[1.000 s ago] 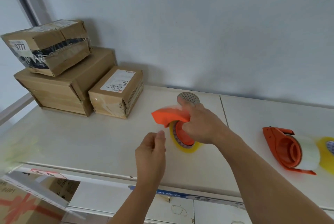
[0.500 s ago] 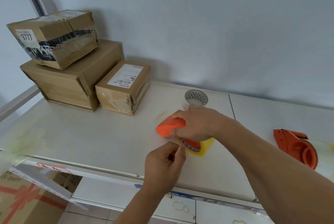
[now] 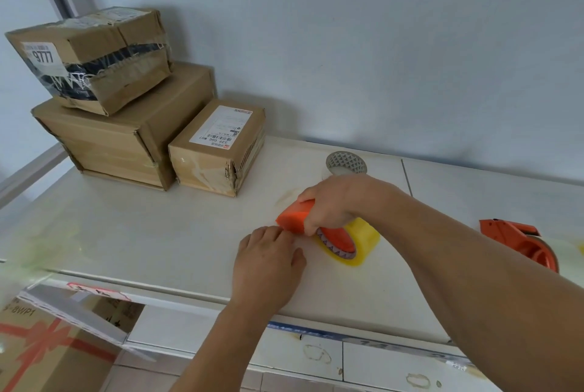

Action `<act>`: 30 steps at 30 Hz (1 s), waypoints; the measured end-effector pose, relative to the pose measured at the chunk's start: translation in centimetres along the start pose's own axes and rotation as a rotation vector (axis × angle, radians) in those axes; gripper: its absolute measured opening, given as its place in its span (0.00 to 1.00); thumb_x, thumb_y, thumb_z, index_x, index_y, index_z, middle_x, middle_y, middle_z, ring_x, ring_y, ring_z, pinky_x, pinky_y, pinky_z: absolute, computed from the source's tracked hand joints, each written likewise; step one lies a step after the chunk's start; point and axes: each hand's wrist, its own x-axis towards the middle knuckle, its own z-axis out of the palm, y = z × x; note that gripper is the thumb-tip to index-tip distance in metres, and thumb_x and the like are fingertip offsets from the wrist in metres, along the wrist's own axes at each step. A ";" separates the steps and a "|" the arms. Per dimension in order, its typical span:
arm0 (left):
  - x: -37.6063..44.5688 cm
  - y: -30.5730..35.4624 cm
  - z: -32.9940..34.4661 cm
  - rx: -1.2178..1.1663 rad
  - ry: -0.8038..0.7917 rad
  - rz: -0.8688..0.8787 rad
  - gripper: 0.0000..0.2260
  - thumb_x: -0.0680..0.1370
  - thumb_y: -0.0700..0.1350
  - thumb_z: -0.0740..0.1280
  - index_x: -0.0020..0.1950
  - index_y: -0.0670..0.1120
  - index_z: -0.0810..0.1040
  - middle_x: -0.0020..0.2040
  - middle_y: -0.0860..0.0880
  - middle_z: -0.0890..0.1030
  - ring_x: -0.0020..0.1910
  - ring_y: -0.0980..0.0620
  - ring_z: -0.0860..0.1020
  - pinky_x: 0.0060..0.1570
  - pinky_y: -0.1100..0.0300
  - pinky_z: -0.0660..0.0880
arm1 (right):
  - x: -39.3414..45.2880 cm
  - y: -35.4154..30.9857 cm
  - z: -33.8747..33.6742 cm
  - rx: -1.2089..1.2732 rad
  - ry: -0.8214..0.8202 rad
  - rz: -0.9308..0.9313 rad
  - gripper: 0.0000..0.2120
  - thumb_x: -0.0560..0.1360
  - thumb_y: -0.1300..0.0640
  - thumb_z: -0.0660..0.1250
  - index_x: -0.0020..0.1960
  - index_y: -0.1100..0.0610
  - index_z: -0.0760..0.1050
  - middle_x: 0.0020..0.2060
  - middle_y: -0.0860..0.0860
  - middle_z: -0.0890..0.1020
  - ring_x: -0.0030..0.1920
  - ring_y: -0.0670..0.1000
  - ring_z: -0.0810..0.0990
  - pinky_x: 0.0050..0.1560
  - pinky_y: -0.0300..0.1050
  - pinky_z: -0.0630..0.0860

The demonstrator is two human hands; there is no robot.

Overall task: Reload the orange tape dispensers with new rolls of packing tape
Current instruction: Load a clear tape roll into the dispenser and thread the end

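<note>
Near the white table's front edge, the right hand grips an orange tape dispenser loaded with a yellow tape roll. The left hand's fingers pinch at its nose.

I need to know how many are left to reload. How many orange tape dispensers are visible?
2: one orange tape dispenser gripped by the right hand, another at the right edge, partly cut off.

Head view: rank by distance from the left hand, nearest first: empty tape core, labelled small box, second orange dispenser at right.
From the left hand:
1. Empty tape core, behind the right hand, near the wall.
2. Labelled small box, back left.
3. Second orange dispenser, far right edge.
</note>
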 end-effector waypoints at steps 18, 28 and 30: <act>-0.6 0.8 -0.9 -0.109 0.031 -0.201 0.15 0.80 0.55 0.59 0.61 0.53 0.78 0.61 0.55 0.80 0.59 0.54 0.76 0.60 0.58 0.71 | -1.6 0.8 1.2 -0.052 0.005 -0.028 0.35 0.71 0.38 0.66 0.76 0.40 0.59 0.68 0.49 0.72 0.55 0.54 0.73 0.55 0.51 0.75; -0.6 1.7 -0.9 -0.105 0.069 -0.225 0.14 0.80 0.56 0.60 0.59 0.53 0.79 0.60 0.54 0.81 0.57 0.53 0.77 0.57 0.59 0.71 | -2.0 1.3 1.9 -0.081 0.012 -0.036 0.34 0.71 0.40 0.65 0.75 0.41 0.61 0.64 0.50 0.74 0.51 0.54 0.74 0.50 0.49 0.75; -0.6 1.7 -0.9 -0.112 0.072 -0.229 0.14 0.80 0.56 0.61 0.59 0.52 0.79 0.59 0.54 0.81 0.57 0.52 0.77 0.57 0.58 0.72 | -2.0 1.3 2.0 -0.086 0.002 -0.034 0.34 0.71 0.40 0.65 0.75 0.41 0.61 0.64 0.50 0.75 0.51 0.55 0.75 0.49 0.49 0.75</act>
